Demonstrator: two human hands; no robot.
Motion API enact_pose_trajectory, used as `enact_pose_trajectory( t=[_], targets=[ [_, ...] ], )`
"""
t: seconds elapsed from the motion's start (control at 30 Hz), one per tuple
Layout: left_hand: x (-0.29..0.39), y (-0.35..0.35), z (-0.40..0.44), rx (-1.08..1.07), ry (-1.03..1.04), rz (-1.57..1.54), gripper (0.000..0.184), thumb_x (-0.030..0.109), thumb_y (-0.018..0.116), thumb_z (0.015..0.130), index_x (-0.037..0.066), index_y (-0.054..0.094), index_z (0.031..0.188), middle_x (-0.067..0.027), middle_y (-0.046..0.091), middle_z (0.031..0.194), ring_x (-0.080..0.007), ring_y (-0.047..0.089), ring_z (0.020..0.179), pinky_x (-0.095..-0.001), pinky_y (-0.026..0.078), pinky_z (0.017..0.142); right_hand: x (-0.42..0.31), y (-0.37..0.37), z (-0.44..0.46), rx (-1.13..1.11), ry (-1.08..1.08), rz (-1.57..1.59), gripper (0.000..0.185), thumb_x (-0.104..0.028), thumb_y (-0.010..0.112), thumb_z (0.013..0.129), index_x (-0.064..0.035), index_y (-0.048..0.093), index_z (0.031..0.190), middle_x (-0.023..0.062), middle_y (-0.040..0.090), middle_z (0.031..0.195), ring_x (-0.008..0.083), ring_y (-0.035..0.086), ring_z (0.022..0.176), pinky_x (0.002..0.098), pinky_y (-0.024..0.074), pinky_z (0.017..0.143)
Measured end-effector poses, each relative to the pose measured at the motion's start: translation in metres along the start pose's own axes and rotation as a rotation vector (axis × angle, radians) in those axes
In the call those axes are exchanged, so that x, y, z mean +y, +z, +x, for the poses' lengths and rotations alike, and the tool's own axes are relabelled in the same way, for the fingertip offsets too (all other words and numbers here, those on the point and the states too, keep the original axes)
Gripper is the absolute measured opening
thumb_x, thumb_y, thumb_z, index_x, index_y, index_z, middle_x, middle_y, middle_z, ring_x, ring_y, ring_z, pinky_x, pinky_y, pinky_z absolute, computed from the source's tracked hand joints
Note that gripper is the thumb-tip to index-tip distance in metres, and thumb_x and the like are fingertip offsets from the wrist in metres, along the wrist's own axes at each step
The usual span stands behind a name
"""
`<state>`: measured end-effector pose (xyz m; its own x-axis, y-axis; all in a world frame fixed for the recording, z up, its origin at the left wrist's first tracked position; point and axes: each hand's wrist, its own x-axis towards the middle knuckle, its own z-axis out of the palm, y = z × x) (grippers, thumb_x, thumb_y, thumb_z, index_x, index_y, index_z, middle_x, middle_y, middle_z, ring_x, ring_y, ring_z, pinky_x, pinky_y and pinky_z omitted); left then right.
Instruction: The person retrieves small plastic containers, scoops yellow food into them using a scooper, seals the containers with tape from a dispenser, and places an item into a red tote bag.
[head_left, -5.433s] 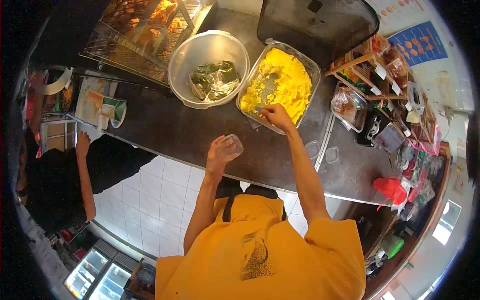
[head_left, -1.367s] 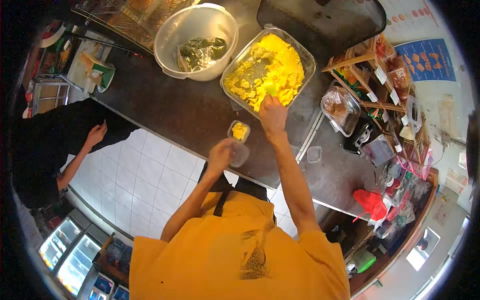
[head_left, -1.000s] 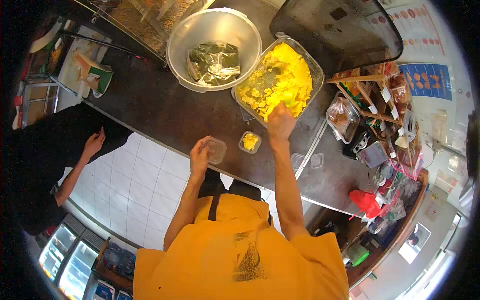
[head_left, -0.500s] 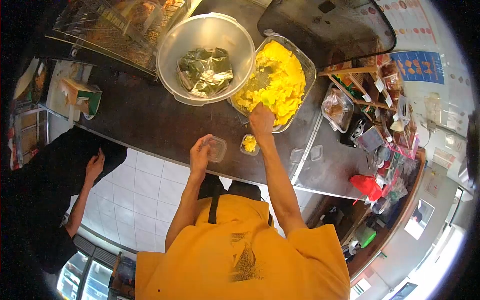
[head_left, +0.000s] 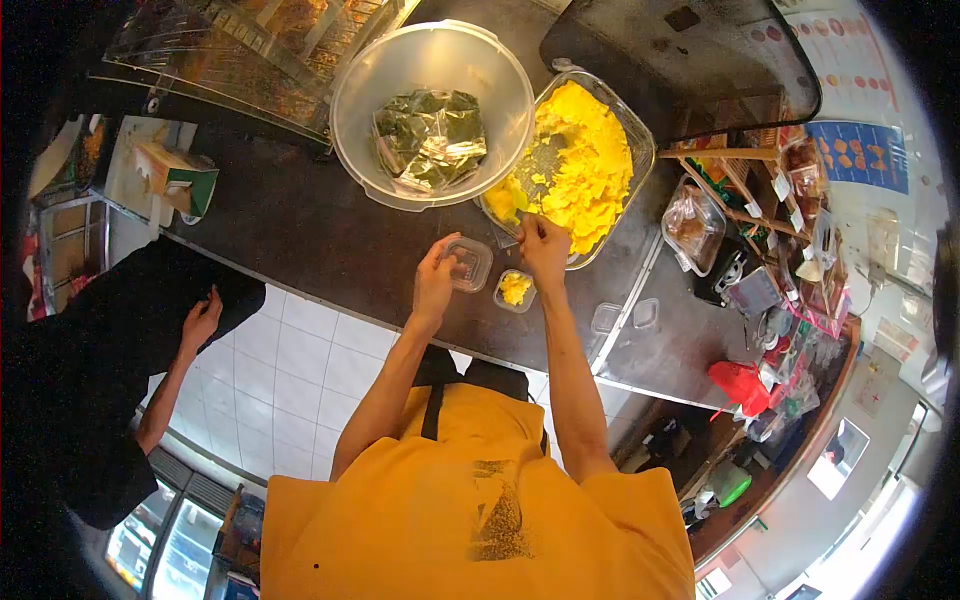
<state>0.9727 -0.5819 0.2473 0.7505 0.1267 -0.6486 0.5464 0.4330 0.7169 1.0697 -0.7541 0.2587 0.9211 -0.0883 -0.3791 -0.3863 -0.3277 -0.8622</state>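
My left hand (head_left: 434,285) grips a small clear plastic tub (head_left: 469,264) by its left side, over the dark counter. My right hand (head_left: 544,250) is closed round a small yellow-green spoon (head_left: 519,196), whose end reaches the near left corner of a clear tray (head_left: 643,150). Soft yellow food (head_left: 590,145) is heaped in that tray, with a scraped patch at its left. Just below my right hand stands another small tub (head_left: 515,306) with a portion of yellow food inside.
A big translucent bucket (head_left: 345,110) holding foil packets (head_left: 430,135) stands left of the tray. Two small clear lids (head_left: 645,313) lie to the right. Packaged goods fill a wooden rack (head_left: 720,155). At the left, a person in black (head_left: 150,350) stands by the counter.
My right hand has drawn the spoon from the yellow heap to the tray's near left corner. My left hand has brought the tub slightly closer to the tray. The whole view has shifted a little.
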Motion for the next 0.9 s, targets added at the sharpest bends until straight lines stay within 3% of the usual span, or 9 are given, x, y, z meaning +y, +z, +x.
enact_pose_trajectory(
  t=[0.03, 0.07, 0.17, 0.3, 0.47, 0.57, 0.67, 0.77, 0.9],
  targets=[
    [-0.001, 0.001, 0.003, -0.005, 0.010, -0.017, 0.043, 0.009, 0.046, 0.094, 0.008, 0.053, 0.136, -0.0095, 0.063, 0.117, -0.0181, 0.064, 0.095, -0.0330, 0.058, 0.074, 0.000, 0.000, 0.004, -0.029, 0.195, 0.207, 0.024, -0.018, 0.062, 0.094, -0.0022, 0.066, 0.076, 0.0050, 0.055, 0.057, 0.0098, 0.050, 0.049, 0.0300, 0.0402, 0.043],
    [-0.001, 0.001, 0.005, -0.011, 0.022, -0.033, 0.043, 0.010, 0.047, 0.095, 0.007, 0.052, 0.137, -0.0102, 0.062, 0.118, -0.0192, 0.064, 0.097, -0.0343, 0.059, 0.075, 0.011, 0.002, 0.011, -0.025, 0.182, 0.328, 0.023, -0.023, 0.062, 0.096, -0.0033, 0.068, 0.084, 0.0002, 0.057, 0.064, 0.0073, 0.050, 0.050, 0.0249, 0.0369, 0.041],
    [0.018, 0.007, 0.000, 0.016, -0.010, -0.111, 0.042, 0.015, 0.048, 0.098, 0.008, 0.047, 0.139, -0.0130, 0.058, 0.125, -0.0232, 0.063, 0.104, -0.0372, 0.060, 0.078, 0.015, -0.003, 0.020, -0.026, 0.328, 0.550, 0.016, -0.019, 0.064, 0.095, -0.0039, 0.066, 0.090, 0.0005, 0.057, 0.068, 0.0058, 0.047, 0.051, 0.0206, 0.0361, 0.042],
    [0.034, 0.012, 0.000, -0.003, 0.077, -0.097, 0.043, 0.021, 0.049, 0.099, 0.008, 0.043, 0.140, -0.0162, 0.052, 0.131, -0.0261, 0.061, 0.110, -0.0381, 0.060, 0.080, 0.017, -0.030, 0.023, -0.065, 0.368, 0.643, 0.013, -0.018, 0.064, 0.095, -0.0057, 0.065, 0.092, -0.0001, 0.056, 0.068, 0.0057, 0.046, 0.052, 0.0208, 0.0328, 0.040],
    [0.049, 0.054, 0.013, -0.043, 0.101, -0.101, 0.043, 0.029, 0.048, 0.102, 0.007, 0.044, 0.138, -0.0161, 0.052, 0.132, -0.0255, 0.061, 0.111, -0.0373, 0.059, 0.080, -0.035, -0.078, -0.013, -0.102, 0.139, 0.490, 0.022, -0.021, 0.061, 0.098, -0.0012, 0.069, 0.102, -0.0024, 0.052, 0.061, 0.0062, 0.045, 0.046, 0.0223, 0.0341, 0.042],
    [0.050, 0.087, 0.022, -0.136, 0.114, -0.124, 0.049, 0.036, 0.049, 0.101, 0.008, 0.041, 0.141, -0.0136, 0.052, 0.134, -0.0252, 0.060, 0.114, -0.0385, 0.057, 0.086, -0.061, -0.087, -0.052, -0.024, -0.005, 0.178, 0.015, -0.009, 0.063, 0.094, -0.0017, 0.071, 0.104, 0.0045, 0.061, 0.071, 0.0112, 0.055, 0.054, 0.0257, 0.0400, 0.043],
    [0.045, 0.110, 0.026, -0.148, 0.082, -0.122, 0.047, 0.033, 0.046, 0.103, 0.009, 0.041, 0.143, -0.0107, 0.055, 0.130, -0.0221, 0.062, 0.109, -0.0355, 0.055, 0.086, -0.045, -0.076, -0.071, 0.142, -0.820, -0.471, 0.025, -0.001, 0.062, 0.088, -0.0009, 0.069, 0.113, 0.0123, 0.064, 0.075, 0.0233, 0.061, 0.060, 0.0337, 0.0478, 0.051],
    [0.044, 0.125, 0.021, -0.178, 0.068, -0.159, 0.047, 0.029, 0.044, 0.103, 0.009, 0.040, 0.145, -0.0088, 0.054, 0.132, -0.0202, 0.060, 0.111, -0.0364, 0.053, 0.091, -0.046, -0.075, -0.086, 0.271, -0.704, -0.463, 0.036, 0.005, 0.063, 0.081, -0.0003, 0.067, 0.116, 0.0169, 0.063, 0.078, 0.0323, 0.062, 0.067, 0.0387, 0.0509, 0.060],
    [0.040, 0.126, 0.015, -0.228, 0.055, -0.220, 0.046, 0.027, 0.043, 0.103, 0.008, 0.041, 0.144, -0.0083, 0.054, 0.134, -0.0204, 0.058, 0.117, -0.0371, 0.052, 0.093, -0.048, -0.086, -0.092, 0.246, -0.693, -0.451, 0.037, 0.008, 0.062, 0.080, 0.0006, 0.067, 0.116, 0.0164, 0.062, 0.078, 0.0299, 0.061, 0.066, 0.0369, 0.0503, 0.058]
  ],
)
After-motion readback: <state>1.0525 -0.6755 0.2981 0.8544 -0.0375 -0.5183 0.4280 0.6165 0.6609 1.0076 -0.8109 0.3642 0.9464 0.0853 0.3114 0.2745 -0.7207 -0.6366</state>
